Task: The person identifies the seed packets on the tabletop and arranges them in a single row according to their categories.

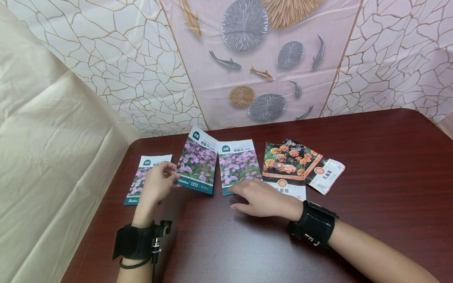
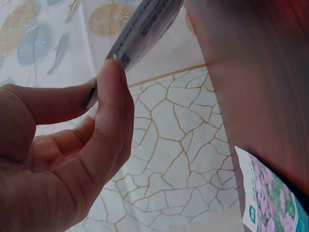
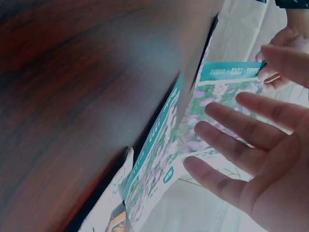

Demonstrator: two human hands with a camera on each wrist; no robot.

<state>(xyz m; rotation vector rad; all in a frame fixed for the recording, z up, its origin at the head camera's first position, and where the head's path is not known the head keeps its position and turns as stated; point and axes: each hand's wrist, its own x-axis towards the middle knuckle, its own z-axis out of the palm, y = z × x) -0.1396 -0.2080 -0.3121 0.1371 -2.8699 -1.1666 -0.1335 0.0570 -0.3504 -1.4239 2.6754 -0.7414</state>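
Observation:
Between its thumb and fingers my left hand (image 1: pixel 158 182) pinches the lower left edge of a seed packet (image 1: pixel 197 159) with purple flowers and a teal band, held tilted above the table. In the left wrist view the packet's printed back (image 2: pixel 149 29) shows above the thumb and fingers. My right hand (image 1: pixel 263 197) hovers over or touches the lower edge of a matching purple-flower packet (image 1: pixel 240 161); contact cannot be told. Its fingers spread out straight in the right wrist view. Another purple-flower packet (image 1: pixel 139 181) lies beneath the left hand, partly covered.
Right of centre lies a packet with orange flowers (image 1: pixel 283 161), overlapping a second orange-flower packet (image 1: pixel 325 173) turned at an angle. Dark red wooden table (image 1: pixel 382 212) carries them all. A patterned cloth (image 1: pixel 283 86) hangs behind, and a pale cloth (image 1: pixel 46 157) hangs at the left.

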